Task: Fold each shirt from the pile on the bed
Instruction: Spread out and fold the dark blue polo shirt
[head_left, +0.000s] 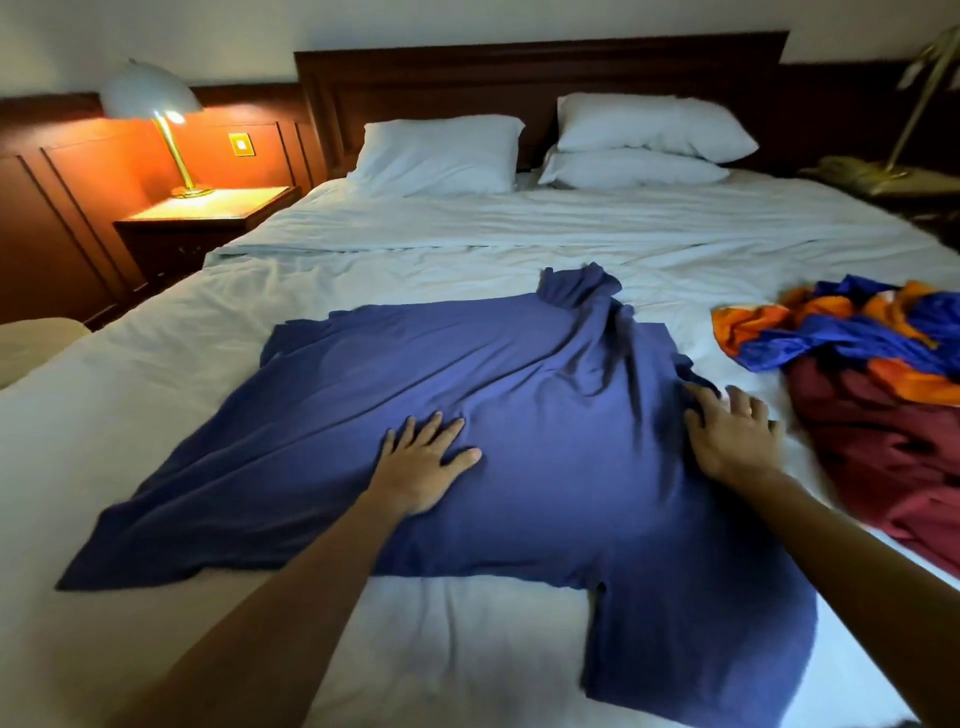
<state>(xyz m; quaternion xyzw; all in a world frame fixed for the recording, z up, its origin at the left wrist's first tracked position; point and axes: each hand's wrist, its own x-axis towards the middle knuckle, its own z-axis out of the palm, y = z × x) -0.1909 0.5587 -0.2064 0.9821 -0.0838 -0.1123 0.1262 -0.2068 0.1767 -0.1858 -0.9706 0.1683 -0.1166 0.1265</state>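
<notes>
A navy blue shirt (519, 405) lies spread sideways on the white bed (467, 244), one sleeve toward me at the lower right, the other bunched up at the far side. My left hand (423, 460) presses flat on the middle of the shirt, fingers spread. At the shirt's right edge, near the collar, my right hand (732, 434) rests with straight fingers, partly on cloth and partly on the sheet. A pile of shirts (857, 374) in blue, orange and maroon sits crumpled to the right.
Several white pillows (441, 153) lean against the dark wooden headboard. A lit lamp (156, 109) stands on the nightstand at the left. A second brass lamp (919, 98) is at the far right.
</notes>
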